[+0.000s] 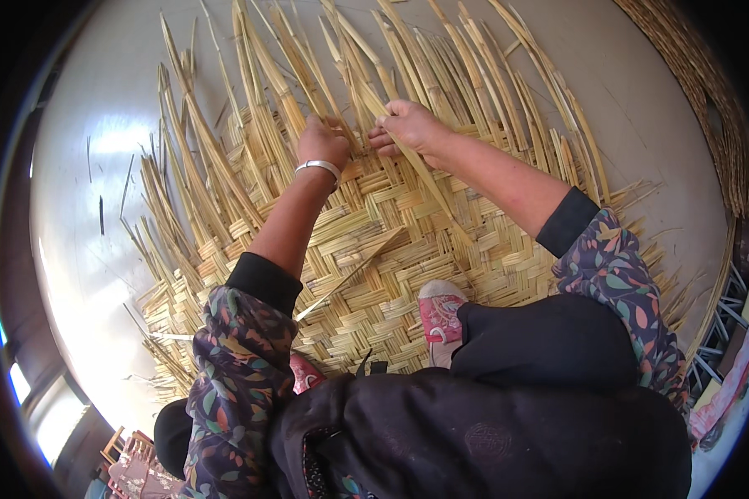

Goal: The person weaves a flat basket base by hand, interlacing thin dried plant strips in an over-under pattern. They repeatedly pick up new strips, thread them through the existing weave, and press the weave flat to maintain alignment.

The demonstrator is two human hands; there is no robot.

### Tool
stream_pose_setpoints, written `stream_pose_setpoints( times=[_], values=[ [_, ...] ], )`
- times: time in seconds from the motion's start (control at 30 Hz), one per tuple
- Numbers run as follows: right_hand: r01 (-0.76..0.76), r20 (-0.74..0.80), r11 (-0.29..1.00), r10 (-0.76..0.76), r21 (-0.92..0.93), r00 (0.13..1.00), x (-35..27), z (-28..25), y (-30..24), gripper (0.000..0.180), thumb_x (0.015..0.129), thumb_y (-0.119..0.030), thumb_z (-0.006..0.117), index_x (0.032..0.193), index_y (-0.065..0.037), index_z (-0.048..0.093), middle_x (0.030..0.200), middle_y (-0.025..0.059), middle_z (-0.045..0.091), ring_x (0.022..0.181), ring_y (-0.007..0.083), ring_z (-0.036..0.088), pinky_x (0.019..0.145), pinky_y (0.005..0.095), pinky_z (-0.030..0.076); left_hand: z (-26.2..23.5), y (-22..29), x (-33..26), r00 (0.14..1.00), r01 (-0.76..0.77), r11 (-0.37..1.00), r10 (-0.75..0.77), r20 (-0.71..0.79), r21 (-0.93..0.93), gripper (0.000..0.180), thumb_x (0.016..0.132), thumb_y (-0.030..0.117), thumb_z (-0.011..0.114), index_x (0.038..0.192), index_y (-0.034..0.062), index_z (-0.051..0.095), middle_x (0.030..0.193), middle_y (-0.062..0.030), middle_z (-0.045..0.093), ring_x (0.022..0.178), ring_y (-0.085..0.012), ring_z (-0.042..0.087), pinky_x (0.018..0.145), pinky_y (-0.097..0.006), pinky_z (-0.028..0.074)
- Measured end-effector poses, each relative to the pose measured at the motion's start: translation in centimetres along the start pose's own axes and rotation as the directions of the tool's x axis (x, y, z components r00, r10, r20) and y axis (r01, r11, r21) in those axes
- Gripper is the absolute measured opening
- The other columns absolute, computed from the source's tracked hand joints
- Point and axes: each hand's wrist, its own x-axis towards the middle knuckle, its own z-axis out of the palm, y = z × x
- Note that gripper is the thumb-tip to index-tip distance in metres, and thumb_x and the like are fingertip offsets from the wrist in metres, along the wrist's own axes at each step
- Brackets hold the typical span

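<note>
A mat of flattened, straw-coloured reed strips (354,312) lies on the floor, its weave tight near me and its far strips fanning out loose. At the far edge of the weave, my left hand (323,145) is closed, fingers curled down among the strips; what it grips is hidden. Just to its right, my right hand (416,131) pinches a long flat reed strip (431,185) between thumb and fingers. That strip slants from beyond the hand back toward me over the woven part. Upright loose reeds (429,71) stand out beyond both hands.
A loose split reed (349,274) lies across the weave. My shoe (443,312) rests on the mat. Smooth grey floor (100,191) surrounds it, with dark slivers at left. A bundle of brown stalks (707,91) lies far right; a metal rack (720,320) stands at right.
</note>
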Motion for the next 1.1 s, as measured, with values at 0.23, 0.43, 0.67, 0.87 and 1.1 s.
stream_pose_setpoints(
  times=[0.23, 0.43, 0.67, 0.87, 1.1],
  values=[
    [-0.017, 0.005, 1.0, 0.017, -0.013, 1.0, 0.5, -0.5, -0.4, 0.02, 0.094, -0.01, 0.043, 0.109, 0.002, 0.048, 0.097, 0.0157, 0.058, 0.081, 0.0212, 0.062, 0.062, 0.0288, 0.054, -3.0, 1.5, 0.2, 0.794, 0.549, 0.538, -0.098, 0.6, -0.639, 0.028, 0.08, 0.0, 0.051, 0.108, -0.0009, 0.055, 0.101, -0.0129, 0.062, 0.09, -0.0227, 0.062, 0.08, -0.034, 0.052],
    [-0.019, 0.003, 0.998, 0.019, -0.061, 1.0, 0.6, 0.1, -0.8, 0.021, 0.094, -0.009, 0.042, 0.111, 0.0, 0.05, 0.09, 0.0127, 0.061, 0.072, 0.0192, 0.063, 0.058, 0.0294, 0.054, -3.6, 1.2, 0.8, 0.813, 0.448, 0.535, 0.089, 0.575, -0.716, 0.022, 0.081, 0.001, 0.052, 0.102, 0.0015, 0.058, 0.098, -0.0097, 0.061, 0.094, -0.0211, 0.06, 0.08, -0.036, 0.051],
    [0.058, 0.194, 0.899, 0.03, -0.434, 0.981, 1.3, -0.5, -2.6, 0.018, 0.093, -0.018, 0.05, 0.097, -0.002, 0.056, 0.083, 0.0072, 0.063, 0.07, 0.0135, 0.063, 0.057, 0.0241, 0.052, -4.7, 2.5, 1.2, 0.944, 0.33, 0.327, -0.09, 0.318, -0.886, 0.026, 0.084, 0.004, 0.055, 0.11, 0.0024, 0.057, 0.097, -0.0091, 0.061, 0.089, -0.0207, 0.06, 0.075, -0.037, 0.051],
    [0.104, 0.186, 0.712, 0.038, -0.695, 0.982, 2.3, -2.2, -3.1, 0.021, 0.089, -0.024, 0.059, 0.079, -0.006, 0.058, 0.068, 0.0033, 0.062, 0.057, 0.0125, 0.061, 0.053, 0.0268, 0.049, -4.7, 0.6, -1.3, 0.927, 0.278, 0.582, -0.371, 0.055, -0.764, 0.023, 0.086, 0.003, 0.057, 0.109, 0.0008, 0.059, 0.095, -0.0095, 0.064, 0.076, -0.0155, 0.063, 0.057, -0.026, 0.052],
    [0.158, 0.158, 0.248, -0.02, -0.956, 0.987, 1.4, -1.4, -5.4, 0.027, 0.085, -0.03, 0.06, 0.073, -0.006, 0.059, 0.066, 0.0061, 0.061, 0.057, 0.0175, 0.058, 0.057, 0.0356, 0.046, -4.5, 0.0, -4.0, 0.905, 0.303, 0.704, -0.423, -0.036, -0.643, 0.018, 0.08, 0.005, 0.064, 0.097, -0.0007, 0.062, 0.071, -0.0077, 0.064, 0.053, -0.0128, 0.059, 0.045, -0.022, 0.045]
  ],
)
